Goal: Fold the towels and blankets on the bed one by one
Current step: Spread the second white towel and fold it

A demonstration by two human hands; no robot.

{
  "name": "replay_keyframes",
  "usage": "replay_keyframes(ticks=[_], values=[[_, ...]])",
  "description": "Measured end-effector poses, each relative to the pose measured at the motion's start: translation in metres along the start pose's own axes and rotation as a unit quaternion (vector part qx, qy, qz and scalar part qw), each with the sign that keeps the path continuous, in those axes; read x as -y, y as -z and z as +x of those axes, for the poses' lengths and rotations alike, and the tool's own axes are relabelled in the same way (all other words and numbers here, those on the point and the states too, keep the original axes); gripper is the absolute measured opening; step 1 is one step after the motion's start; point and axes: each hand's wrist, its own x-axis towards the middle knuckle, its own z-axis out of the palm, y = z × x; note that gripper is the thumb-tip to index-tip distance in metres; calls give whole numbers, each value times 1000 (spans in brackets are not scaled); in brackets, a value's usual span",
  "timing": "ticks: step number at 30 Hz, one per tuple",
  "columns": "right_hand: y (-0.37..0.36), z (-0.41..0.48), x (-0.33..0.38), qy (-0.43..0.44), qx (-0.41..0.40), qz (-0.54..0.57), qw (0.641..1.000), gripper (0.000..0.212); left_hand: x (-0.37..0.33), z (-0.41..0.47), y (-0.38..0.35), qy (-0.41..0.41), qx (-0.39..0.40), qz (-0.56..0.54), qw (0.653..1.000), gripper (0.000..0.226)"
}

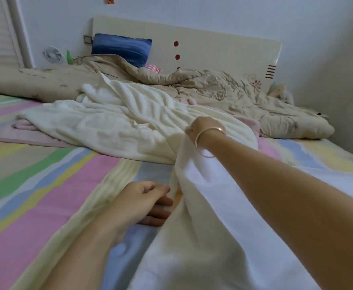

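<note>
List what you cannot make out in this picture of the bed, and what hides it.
Head view:
Left hand: fingertips behind the white cloth; grip unclear.
Right hand: most fingers hidden by its own back.
Pink towel: mostly under the cream blanket.
Near end of the white cloth: cut off by the bottom edge.
Pink striped item: half behind the quilt, too small.

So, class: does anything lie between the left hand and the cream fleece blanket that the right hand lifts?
Nothing visible does. The left hand rests on the pastel striped bedsheet, fingers reaching the hanging fold of the cream fleece blanket, which the right hand grips higher up.
</note>
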Motion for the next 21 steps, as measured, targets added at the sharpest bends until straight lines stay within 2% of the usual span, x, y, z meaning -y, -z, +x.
replay_keyframes(ticks=[5,7,11,14,19,21], values=[[46,35,10,-11,14,146,989,40,-18,-20,-4,13,62,47,997,45],[55,47,20,-3,11,192,981,41,-19,-22,-5,-2,48,80,996,42],[25,59,20,-12,-14,185,982,40,-8,-10,3,-42,9,128,991,20],[-19,57,20,-6,36,127,991,38,2,-2,11,-34,-18,168,985,18],[-47,49,14,19,-36,100,994,42,11,4,13,5,-41,203,978,18],[-46,51,10,20,-40,107,993,45,12,6,14,12,-38,203,978,16]])
